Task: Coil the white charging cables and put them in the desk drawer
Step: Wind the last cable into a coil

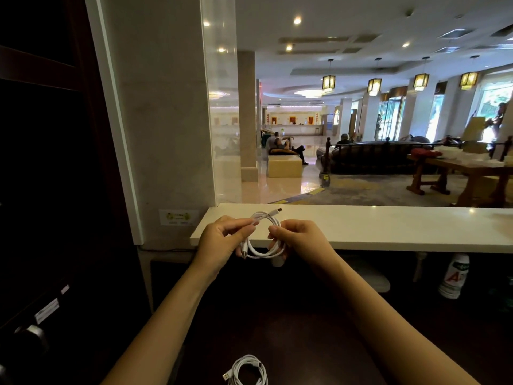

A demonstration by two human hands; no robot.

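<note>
One white charging cable [262, 256] is wound into a loose coil and held in the air, one plug sticking up, the other hanging. A second cable [236, 368], also coiled, lies on the dark worktop [305, 343].

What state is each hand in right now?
Left hand: closed, pinching the white cable coil.
Right hand: closed, gripping the opposite side of the same coil.

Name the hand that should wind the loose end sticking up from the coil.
Left, probably. The left hand pinches the strand leading to that upper plug of the white cable, while the right hand grips the bundled loops and should steady them.
</note>
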